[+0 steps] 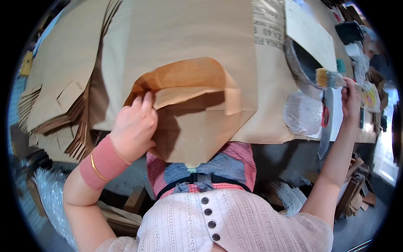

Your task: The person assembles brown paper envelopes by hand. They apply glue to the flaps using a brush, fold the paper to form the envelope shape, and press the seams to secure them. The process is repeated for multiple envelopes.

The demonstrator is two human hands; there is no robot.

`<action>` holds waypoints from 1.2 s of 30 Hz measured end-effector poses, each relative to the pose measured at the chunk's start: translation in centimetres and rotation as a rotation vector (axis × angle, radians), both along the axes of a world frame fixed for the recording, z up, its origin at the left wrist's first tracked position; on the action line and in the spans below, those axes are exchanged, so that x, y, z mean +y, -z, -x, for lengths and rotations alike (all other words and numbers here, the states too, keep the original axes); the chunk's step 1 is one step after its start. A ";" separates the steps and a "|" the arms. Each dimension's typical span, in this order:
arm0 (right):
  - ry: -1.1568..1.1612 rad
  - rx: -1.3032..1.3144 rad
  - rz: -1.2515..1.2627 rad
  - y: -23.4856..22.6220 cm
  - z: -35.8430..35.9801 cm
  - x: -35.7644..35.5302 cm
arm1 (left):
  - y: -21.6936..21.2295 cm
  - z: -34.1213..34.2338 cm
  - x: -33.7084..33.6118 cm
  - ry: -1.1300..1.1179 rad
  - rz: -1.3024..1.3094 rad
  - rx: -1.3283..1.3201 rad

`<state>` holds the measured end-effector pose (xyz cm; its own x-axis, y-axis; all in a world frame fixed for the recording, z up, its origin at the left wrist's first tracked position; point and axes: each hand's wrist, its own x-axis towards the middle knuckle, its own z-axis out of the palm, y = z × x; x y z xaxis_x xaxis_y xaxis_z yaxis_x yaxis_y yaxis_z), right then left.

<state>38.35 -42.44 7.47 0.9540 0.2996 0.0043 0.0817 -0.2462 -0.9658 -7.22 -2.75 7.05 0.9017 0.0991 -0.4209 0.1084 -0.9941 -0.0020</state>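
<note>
A large brown paper bag [191, 25] lies in front of me, its near end spread open with the orange-brown inner side showing. At the left edge of that opening is my left hand [135, 125], its fingers bent over the paper and closed on it. Off to the right, my right hand [351, 100] grips the handle of a flat paintbrush [331, 79]. The brush's tan bristles point left, beside a round dark-walled container [308, 63]. A white board [311, 31] partly covers the container.
Stacked brown paper sheets or bags [63, 98] fan out on the left. Nearer than the container sit a clear plastic-wrapped lump [301, 112], a red handle loop [325, 116] and a grey blade [324, 145] overhanging the table edge. Bubble wrap [52, 197] stands at lower left.
</note>
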 end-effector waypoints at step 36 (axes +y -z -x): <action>-1.281 -1.017 0.284 7.3 31.2 15.0 | 3.5 0.3 3.6 0.135 0.220 -0.157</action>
<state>7.18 -27.44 0.17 -0.2537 0.9364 0.2424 0.8846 0.3260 -0.3335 -7.54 0.81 3.53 0.9563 -0.1037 -0.2733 -0.0425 -0.9743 0.2213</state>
